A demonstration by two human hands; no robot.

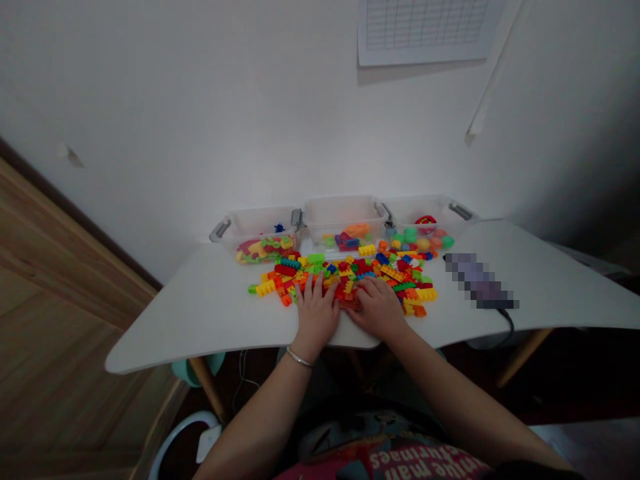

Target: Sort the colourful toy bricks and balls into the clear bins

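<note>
A heap of colourful toy building bricks (393, 272) is spread over the white table (200, 327). My left hand (317, 317) lies on the near side of the heap, its fingers stretched out and apart over the bricks. Just right of it, my right hand (379, 308) has its fingers curled, with thumb and fingertips around a red brick (350, 303). Part of that brick is hidden by the fingers. Yellow bricks (266, 288) lie left of my left hand, and a yellow brick (427, 294) lies right of my right hand.
Behind the heap, a left clear bin (255, 220), a middle clear bin (345, 212) and a right clear bin (425, 205) stand against the wall, with colourful pieces inside. A blurred-out device (480, 283) with a black cable (510, 323) lies at the right.
</note>
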